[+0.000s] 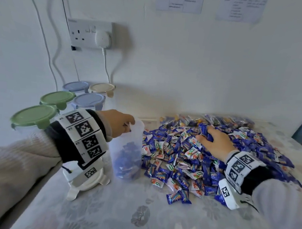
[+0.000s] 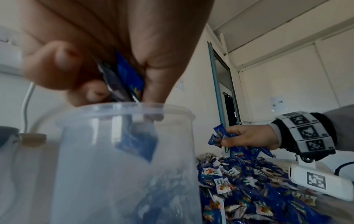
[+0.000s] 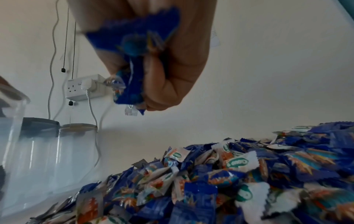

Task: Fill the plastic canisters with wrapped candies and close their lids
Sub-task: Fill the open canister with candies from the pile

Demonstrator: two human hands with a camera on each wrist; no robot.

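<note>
An open clear plastic canister (image 1: 128, 149) stands left of centre, with some blue wrapped candies at its bottom. My left hand (image 1: 122, 125) hovers at its rim and pinches blue wrapped candies (image 2: 130, 77) just over the opening (image 2: 118, 109). To the right lies a big pile of blue and white wrapped candies (image 1: 187, 165). My right hand (image 1: 212, 139) sits on the pile's far side and grips a handful of candies (image 3: 132, 37), lifted slightly above the pile (image 3: 229, 174).
A white clip lid (image 1: 87, 182) lies on the table under my left wrist. Several closed canisters with green (image 1: 34, 116), blue (image 1: 88, 99) and beige (image 1: 102, 88) lids stand at the back left. A wall socket with cables (image 1: 91, 34) is behind them.
</note>
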